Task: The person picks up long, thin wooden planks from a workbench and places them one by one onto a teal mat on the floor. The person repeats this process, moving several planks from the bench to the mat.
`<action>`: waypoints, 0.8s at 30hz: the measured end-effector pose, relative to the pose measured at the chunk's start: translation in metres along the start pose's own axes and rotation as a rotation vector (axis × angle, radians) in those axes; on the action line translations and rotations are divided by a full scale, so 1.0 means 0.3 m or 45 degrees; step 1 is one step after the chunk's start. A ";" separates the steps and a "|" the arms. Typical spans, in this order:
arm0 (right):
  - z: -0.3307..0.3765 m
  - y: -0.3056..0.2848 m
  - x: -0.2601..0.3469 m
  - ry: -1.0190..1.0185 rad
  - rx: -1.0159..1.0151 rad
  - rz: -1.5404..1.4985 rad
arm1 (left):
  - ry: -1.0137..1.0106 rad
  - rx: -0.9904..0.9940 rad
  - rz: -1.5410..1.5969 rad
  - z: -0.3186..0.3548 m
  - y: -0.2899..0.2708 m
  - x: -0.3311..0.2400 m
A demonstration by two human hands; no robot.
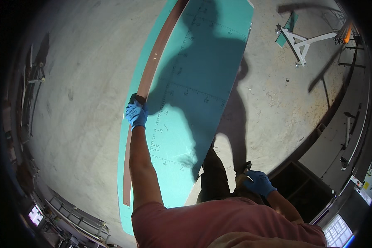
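Observation:
A long green sheet (173,128) with dark ruler-like lines and figures stretches away in front of me. Along its left side lies a narrow brown strip (153,62) with small holes in it. My left hand (136,112), in a blue glove with black fingers, is closed over the strip about midway along its visible length; the fingertips are partly hidden. At my right side, next to my leg, my right hand (259,183) hangs in a matching glove. Its fingers point to the left and look loosely spread, with nothing visible in them.
Grey concrete floor (82,91) surrounds the sheet. A white metal stand (299,43) and a small green offcut (287,31) are at the far right. Dark open shelving (297,184) is close on my right, and a metal rack (76,219) at the lower left. My shadow crosses the sheet.

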State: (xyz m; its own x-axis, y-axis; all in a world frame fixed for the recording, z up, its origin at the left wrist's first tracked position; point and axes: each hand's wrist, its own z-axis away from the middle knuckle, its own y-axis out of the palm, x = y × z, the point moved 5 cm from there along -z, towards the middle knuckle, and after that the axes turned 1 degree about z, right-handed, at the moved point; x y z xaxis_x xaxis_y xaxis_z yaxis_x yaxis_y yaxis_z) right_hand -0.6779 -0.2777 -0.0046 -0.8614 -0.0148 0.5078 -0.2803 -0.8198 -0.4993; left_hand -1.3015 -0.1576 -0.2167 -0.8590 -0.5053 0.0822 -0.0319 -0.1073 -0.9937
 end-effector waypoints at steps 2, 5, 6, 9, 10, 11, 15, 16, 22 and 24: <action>-0.003 -0.013 0.008 0.027 0.054 0.001 | 0.006 0.047 -0.059 -0.018 0.012 0.007; -0.010 -0.029 0.007 -0.007 -0.003 -0.028 | 0.005 0.042 -0.043 -0.050 -0.008 -0.005; -0.009 -0.028 -0.003 -0.031 -0.034 -0.032 | 0.004 0.029 -0.020 -0.056 -0.020 -0.010; -0.011 -0.027 -0.017 -0.088 -0.143 -0.034 | -0.021 0.105 -0.051 -0.065 -0.050 -0.025; -0.011 -0.031 -0.011 -0.103 -0.184 -0.035 | -0.026 0.129 -0.062 -0.069 -0.066 -0.031; -0.009 -0.027 -0.010 -0.076 -0.159 -0.053 | -0.059 0.138 -0.006 -0.067 -0.084 -0.033; 0.012 -0.031 -0.007 0.027 -0.110 -0.065 | -0.059 0.000 0.019 -0.029 -0.149 -0.059; 0.015 -0.034 -0.018 0.042 -0.111 -0.047 | -0.038 -0.085 -0.022 -0.011 -0.144 -0.044; 0.117 -0.008 -0.161 0.098 -0.140 -0.039 | 0.123 0.357 0.680 0.212 0.019 -0.081; 0.133 0.006 -0.198 0.240 -0.130 -0.072 | 0.393 0.248 0.473 0.288 -0.028 -0.231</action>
State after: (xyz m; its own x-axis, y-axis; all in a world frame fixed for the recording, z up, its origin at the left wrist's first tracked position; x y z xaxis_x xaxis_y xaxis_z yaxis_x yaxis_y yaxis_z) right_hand -0.6103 -0.3012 -0.0077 -0.9043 0.1445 0.4017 -0.3635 -0.7541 -0.5470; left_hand -1.1975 -0.1956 -0.2074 -0.9060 -0.2664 -0.3289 0.3741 -0.1407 -0.9167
